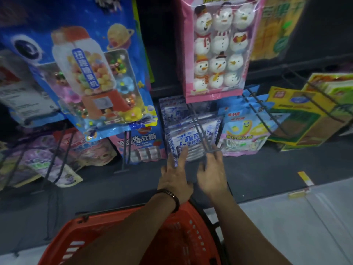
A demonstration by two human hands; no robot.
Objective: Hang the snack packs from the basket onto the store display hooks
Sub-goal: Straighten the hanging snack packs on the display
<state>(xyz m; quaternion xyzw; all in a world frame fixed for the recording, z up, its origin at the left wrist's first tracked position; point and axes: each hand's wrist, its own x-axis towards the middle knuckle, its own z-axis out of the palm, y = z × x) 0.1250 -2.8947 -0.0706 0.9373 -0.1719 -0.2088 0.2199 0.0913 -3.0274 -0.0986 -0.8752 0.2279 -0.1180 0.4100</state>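
Fingers [183,154] of L hand [174,180] touch blue-white snack pack [191,134] on hook [200,128].

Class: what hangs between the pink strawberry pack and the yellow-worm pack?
Head view: blue-and-white packs on a wire hook; left hand at their lower edge, right hand at the hook's tip.

Blue-white snack pack [191,134] on wire hook [200,127] is touched at lower edge by left hand [175,175]; hook tip is touched by right hand [212,175]. Red basket [91,238] is seen below.
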